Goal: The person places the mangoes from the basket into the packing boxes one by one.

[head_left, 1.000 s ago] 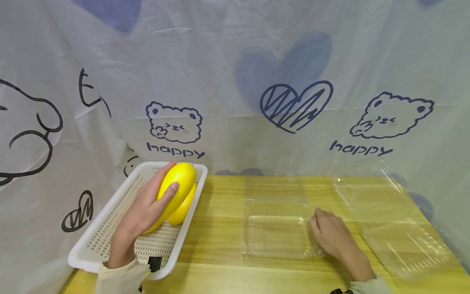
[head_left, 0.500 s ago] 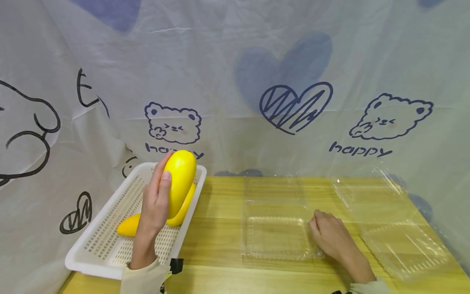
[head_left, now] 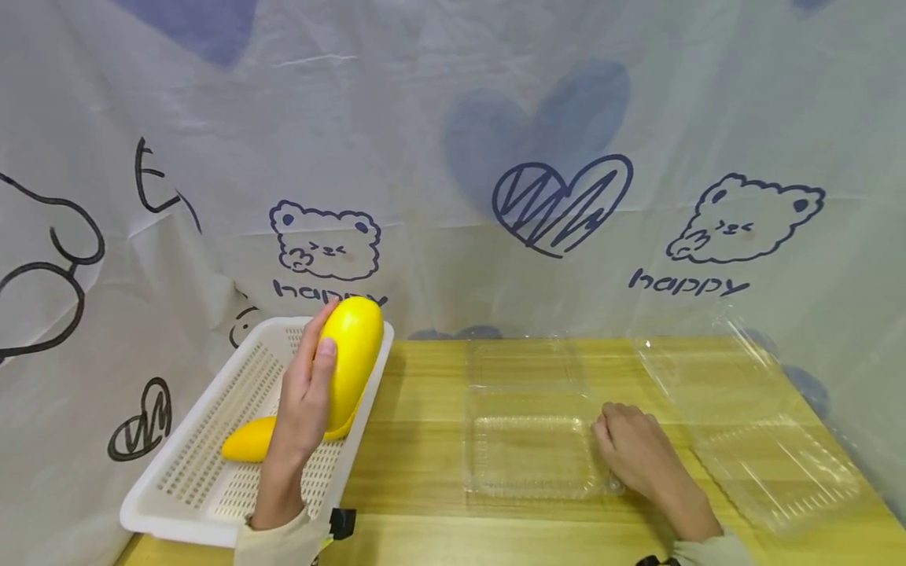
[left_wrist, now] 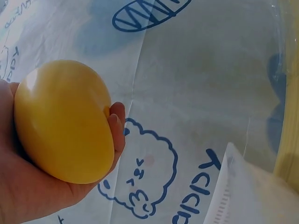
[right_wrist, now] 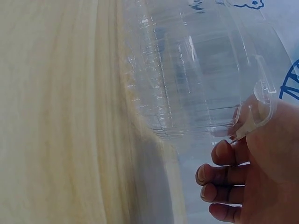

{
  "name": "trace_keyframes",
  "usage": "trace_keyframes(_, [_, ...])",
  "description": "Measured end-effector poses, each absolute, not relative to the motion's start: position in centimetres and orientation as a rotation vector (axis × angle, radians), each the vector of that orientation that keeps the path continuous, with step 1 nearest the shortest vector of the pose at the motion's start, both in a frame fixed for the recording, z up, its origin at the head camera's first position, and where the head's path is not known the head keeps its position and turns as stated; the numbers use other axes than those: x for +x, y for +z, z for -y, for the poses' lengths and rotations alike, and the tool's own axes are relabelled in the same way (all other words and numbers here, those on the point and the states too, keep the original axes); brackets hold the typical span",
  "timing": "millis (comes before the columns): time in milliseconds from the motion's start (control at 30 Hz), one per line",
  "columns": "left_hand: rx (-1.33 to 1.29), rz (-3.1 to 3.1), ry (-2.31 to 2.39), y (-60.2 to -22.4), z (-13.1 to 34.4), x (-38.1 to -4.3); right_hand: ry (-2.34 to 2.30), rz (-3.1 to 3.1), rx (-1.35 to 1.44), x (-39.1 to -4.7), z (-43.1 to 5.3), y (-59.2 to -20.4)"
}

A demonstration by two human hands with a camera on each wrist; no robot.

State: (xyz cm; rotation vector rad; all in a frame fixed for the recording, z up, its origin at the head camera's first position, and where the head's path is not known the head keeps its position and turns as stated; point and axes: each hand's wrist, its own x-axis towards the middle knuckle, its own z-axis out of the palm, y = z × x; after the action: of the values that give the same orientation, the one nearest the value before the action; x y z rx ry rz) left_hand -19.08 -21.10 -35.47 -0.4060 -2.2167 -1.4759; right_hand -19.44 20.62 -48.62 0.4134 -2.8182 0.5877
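My left hand (head_left: 304, 401) grips a smooth yellow mango (head_left: 354, 358), raised over the right side of the white basket (head_left: 177, 531). In the left wrist view the mango (left_wrist: 65, 121) sits against the palm, with fingertips showing round its far side. Another yellow mango (head_left: 248, 440) lies in the basket to the left of my wrist, and part of a further yellow fruit (head_left: 342, 429) shows beneath the held one. My right hand (head_left: 640, 452) pinches the right edge of an open clear plastic clamshell container (head_left: 534, 491); in the right wrist view its thumb and forefinger meet at the rim tab (right_wrist: 264, 91).
A second open clear clamshell container (head_left: 786, 472) lies to the right of my right hand. Wooden tabletop (head_left: 425, 472) runs between the basket and the first container. A printed cloth (head_left: 425, 196) hangs behind and at the left.
My left hand has lifted the mango up within the basket area and turned it more upright, uncovering the mango at the left. My right hand stays at the container's edge.
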Motion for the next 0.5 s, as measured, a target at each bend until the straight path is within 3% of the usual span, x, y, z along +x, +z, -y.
trace_keyframes(500, [-0.506,2.290,-1.492,-36.3,19.2,-19.5,0.492,2.816,0.408,-19.1,-20.4,-48.4])
